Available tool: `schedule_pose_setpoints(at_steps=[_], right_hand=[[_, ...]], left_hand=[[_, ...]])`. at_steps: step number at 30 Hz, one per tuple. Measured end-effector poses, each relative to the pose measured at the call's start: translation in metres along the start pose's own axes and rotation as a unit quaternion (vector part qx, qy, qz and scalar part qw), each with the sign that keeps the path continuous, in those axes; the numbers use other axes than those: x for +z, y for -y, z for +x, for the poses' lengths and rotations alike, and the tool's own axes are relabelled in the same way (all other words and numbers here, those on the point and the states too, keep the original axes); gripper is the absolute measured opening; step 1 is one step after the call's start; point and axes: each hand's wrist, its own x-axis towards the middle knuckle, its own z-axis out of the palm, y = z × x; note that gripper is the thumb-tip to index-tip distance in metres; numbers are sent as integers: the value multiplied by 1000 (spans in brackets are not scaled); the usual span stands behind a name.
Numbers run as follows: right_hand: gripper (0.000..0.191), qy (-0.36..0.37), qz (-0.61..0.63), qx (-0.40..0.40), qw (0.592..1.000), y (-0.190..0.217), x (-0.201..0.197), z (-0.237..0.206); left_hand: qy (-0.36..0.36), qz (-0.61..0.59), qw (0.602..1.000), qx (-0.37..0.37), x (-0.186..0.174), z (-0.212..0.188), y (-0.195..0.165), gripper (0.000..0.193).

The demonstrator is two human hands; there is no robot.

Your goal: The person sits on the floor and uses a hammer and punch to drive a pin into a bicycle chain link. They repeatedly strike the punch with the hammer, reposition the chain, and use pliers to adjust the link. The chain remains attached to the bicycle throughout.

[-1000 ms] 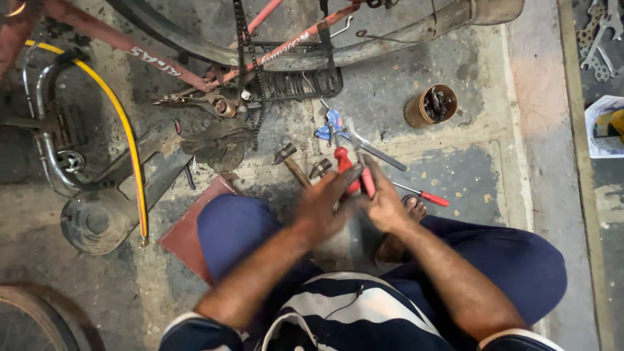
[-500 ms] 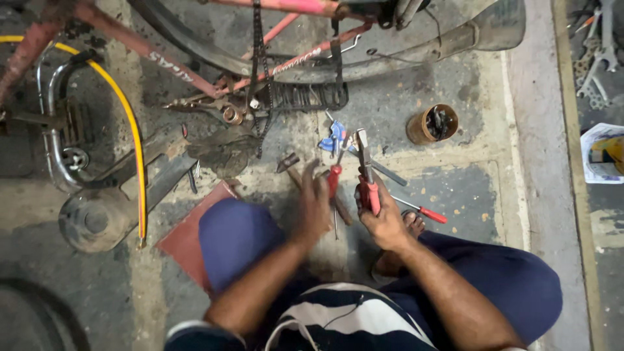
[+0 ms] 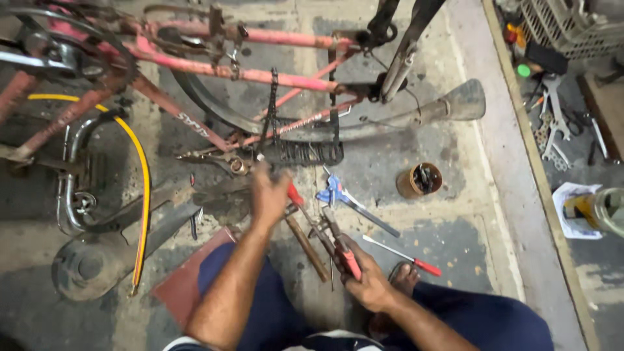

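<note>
Pliers (image 3: 343, 250) with red handles are gripped in the right hand (image 3: 368, 281), fingers clenched around the handles low down, so the metal nose is left free and pointing away from the body toward the bicycle frame (image 3: 214, 68). That frame, pink and lying overturned across the top of the view, serves as the landmark here. The left hand (image 3: 268, 195) is stretched forward to just below the frame, beside the hanging chain (image 3: 273, 107) and the black coil spring (image 3: 304, 153). Its fingers are curled around what appears to be a red-handled tool (image 3: 294, 193), though how tightly cannot be told, since only the back of the hand is shown.

Loose tools are spread on the concrete floor (image 3: 448, 221) below the frame, within arm's reach of the seated person: a hammer with a wooden handle (image 3: 307, 247) lies between the 2 hands, blue-handled cutters (image 3: 344, 201) lie below the spring, and a red-handled screwdriver (image 3: 403, 253) rests to the right of the pliers. A small brown tin (image 3: 419, 181) holding small parts is stood upright below the frame's mudguard (image 3: 416, 114), so its contents stay gathered. To the left of the frame, a yellow cable (image 3: 140, 188) is curved over a chrome handlebar (image 3: 68, 188). Far right of the frame, spanners (image 3: 552, 127) are laid beyond a raised edge.
</note>
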Motion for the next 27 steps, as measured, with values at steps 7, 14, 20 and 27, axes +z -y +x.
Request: schedule_pose_setpoints(at_steps=[7,14,20,27], right_hand=[[82,-78,136,137,978,-36,-13,16],[91,-42,-18,12,999,-25,2,16],[85,11,-17,17,1000,3,11,-4],[85,-82,189,132,970,-19,-10,5]], left_hand=[[264,-195,901,-284,-5,-145,-70,68],[174,-59,976,120,-44,-67,-101,42],[-56,-26,995,76,-33,3,-28,48],[288,-14,905,-314,-12,-125,-56,59]])
